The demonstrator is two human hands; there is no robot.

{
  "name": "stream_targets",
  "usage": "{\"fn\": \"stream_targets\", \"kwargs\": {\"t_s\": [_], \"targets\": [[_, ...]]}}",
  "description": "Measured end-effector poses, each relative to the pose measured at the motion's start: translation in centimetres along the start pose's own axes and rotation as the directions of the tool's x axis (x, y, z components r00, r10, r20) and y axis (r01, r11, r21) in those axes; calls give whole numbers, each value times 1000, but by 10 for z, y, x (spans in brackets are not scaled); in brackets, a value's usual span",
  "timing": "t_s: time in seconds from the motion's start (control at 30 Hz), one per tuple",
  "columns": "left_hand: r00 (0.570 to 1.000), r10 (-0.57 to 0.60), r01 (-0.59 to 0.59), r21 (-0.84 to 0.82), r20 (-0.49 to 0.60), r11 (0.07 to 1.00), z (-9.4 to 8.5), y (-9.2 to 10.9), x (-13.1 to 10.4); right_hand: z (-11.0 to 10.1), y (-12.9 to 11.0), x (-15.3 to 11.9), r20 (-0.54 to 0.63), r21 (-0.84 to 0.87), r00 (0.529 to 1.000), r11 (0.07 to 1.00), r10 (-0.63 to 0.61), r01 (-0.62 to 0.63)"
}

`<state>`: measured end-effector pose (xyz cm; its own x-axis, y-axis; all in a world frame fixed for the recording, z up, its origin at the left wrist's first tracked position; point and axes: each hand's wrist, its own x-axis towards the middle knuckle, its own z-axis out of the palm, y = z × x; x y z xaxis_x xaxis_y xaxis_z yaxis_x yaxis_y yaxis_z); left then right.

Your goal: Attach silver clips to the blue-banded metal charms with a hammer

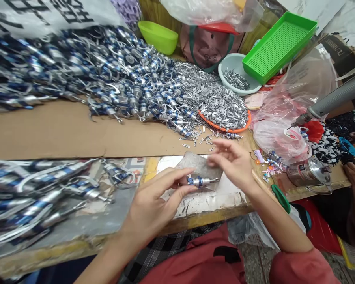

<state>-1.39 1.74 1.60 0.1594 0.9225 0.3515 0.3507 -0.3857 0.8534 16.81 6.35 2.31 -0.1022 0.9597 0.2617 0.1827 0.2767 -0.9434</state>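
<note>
Metal fitting (199, 181): both hands (156, 193) curl inward, the left pinching it.

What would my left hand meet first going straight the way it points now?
Probably your right hand, near the wrist: the left hand and its silver-blue piece point that way, though depth is unclear.
</note>
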Motion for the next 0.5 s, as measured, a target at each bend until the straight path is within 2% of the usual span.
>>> {"fn": "stream_targets", "kwargs": {"t_s": [0.07,0.17,0.37,0.43,0.5], "targets": [[999,-32,32,-13,-16,999,1,-1,0,7,-12,-17,33,-13,998,999,-50,50],[999,-19,18,-27,-32,999,1,0,1,15,-20,-29,68,-60,990,990,-123,127],[996,34,-39,-60,-77,997,2,0,0,20,-16,-31,111,-11,989,995,-100,102],[996,10,-19,-105,-92,994,3,0,-1,19,-16,-31,110,-3,990,996,-89,90],[994,-64,48,-171,-94,984,3,0,-2,17,-17,-32,96,-48,987,990,-127,132]]}}
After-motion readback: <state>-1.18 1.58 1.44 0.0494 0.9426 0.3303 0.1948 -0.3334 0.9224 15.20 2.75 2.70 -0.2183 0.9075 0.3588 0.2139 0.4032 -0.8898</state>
